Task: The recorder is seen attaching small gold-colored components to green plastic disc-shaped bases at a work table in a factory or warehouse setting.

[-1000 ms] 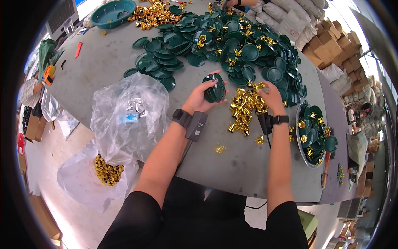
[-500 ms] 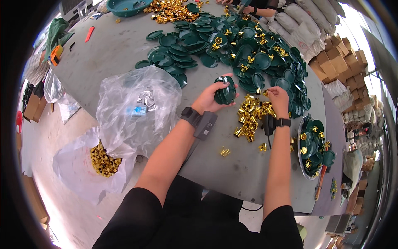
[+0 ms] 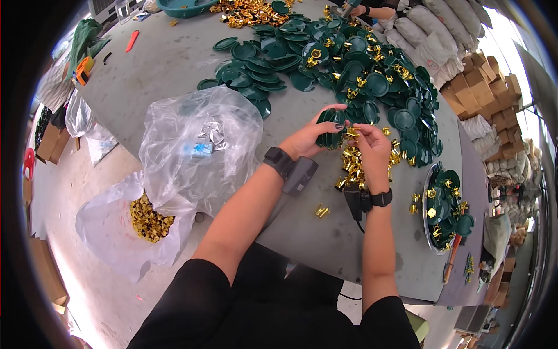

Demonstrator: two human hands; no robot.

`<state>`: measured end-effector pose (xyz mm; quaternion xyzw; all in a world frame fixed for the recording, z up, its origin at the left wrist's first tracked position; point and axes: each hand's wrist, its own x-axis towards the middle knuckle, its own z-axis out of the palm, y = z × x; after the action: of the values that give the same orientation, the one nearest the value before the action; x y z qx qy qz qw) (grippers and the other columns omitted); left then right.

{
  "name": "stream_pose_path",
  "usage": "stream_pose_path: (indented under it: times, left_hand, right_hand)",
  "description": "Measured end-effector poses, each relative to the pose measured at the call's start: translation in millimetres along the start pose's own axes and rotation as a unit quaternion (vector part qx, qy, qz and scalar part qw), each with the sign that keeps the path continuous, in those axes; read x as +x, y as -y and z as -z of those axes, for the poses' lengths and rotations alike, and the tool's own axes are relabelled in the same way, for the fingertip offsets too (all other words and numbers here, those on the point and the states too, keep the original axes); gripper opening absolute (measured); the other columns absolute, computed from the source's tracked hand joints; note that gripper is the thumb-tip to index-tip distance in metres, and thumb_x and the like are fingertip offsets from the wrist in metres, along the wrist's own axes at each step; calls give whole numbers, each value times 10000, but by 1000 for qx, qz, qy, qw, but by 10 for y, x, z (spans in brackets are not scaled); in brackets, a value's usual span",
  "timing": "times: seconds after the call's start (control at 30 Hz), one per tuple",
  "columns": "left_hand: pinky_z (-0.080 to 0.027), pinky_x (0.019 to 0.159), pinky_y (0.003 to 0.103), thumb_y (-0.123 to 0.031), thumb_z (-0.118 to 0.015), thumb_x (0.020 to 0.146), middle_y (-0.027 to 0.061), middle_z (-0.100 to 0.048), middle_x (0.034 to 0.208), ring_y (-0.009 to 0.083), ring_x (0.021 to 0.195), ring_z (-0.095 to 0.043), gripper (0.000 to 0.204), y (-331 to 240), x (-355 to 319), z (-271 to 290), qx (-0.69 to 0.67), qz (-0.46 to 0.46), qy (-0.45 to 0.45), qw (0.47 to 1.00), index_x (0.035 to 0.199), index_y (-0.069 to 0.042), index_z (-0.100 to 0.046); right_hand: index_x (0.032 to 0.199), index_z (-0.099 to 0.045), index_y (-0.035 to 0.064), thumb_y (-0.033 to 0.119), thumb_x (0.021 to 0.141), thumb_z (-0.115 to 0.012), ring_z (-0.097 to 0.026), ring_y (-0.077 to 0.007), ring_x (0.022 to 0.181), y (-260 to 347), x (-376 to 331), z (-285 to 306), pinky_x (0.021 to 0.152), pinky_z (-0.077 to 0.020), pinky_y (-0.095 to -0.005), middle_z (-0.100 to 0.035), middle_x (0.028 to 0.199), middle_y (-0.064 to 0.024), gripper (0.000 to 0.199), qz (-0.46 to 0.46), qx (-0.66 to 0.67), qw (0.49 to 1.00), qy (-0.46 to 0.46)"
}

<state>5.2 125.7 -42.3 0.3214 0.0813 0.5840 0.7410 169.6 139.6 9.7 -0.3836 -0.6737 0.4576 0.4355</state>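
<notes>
My left hand [image 3: 304,139] grips a small stack of dark green round plastic lids [image 3: 331,129] just above the grey table [image 3: 174,70]. My right hand [image 3: 370,144] pinches a small gold metal piece [image 3: 352,132] against the stack's edge. Under my right hand lies a heap of gold pieces [image 3: 351,163]. Both wrists carry black bands with small devices. Beyond my hands spreads a big pile of green lids [image 3: 372,81], some with gold pieces fitted.
A crumpled clear plastic bag [image 3: 197,145] lies at my left. A second bag with gold pieces [image 3: 148,218] hangs by the table edge. A metal tray of finished lids [image 3: 444,209] is at right. Another person's hands [image 3: 363,10] work at the far end. Cardboard boxes [image 3: 482,87] stand beyond.
My hands have drawn closer together, and the right hand has risen from the gold heap to the lid stack with a gold piece. The view has shifted slightly.
</notes>
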Motion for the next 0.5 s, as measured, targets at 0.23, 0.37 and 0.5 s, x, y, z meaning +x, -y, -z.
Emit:
stream_pose_path:
  times: [0.23, 0.37, 0.5]
  left_hand:
    - [-404, 921, 312, -88, -581, 782, 74, -490, 1139, 173, 1056, -478, 586, 63, 51, -22, 9, -1, 3, 1000, 1315, -113, -339]
    - [-405, 910, 311, -72, -579, 783, 71, -486, 1140, 166, 1052, -477, 584, 40, 76, 6, 21, 1, 2, 1000, 1315, -117, -342]
    - [-405, 901, 297, -45, -568, 785, 64, -488, 1139, 150, 1046, -476, 596, 65, 59, 30, 49, -4, -12, 999, 1327, -128, -333]
  right_hand:
    - [1002, -569, -30, 57, 879, -534, -596, -121, 792, -61, -10, 66, 695, -519, -246, -618, 1003, -101, 155, -56, 85, 995, -7]
    - [1012, -562, -20, 58, 882, -530, -595, -116, 786, -51, 17, 84, 695, -517, -250, -620, 983, -86, 155, -33, 33, 999, 9]
    - [984, -560, -7, 40, 883, -526, -596, -101, 787, -53, 0, 85, 693, -520, -246, -622, 920, -59, 117, -23, 2, 1000, 15]
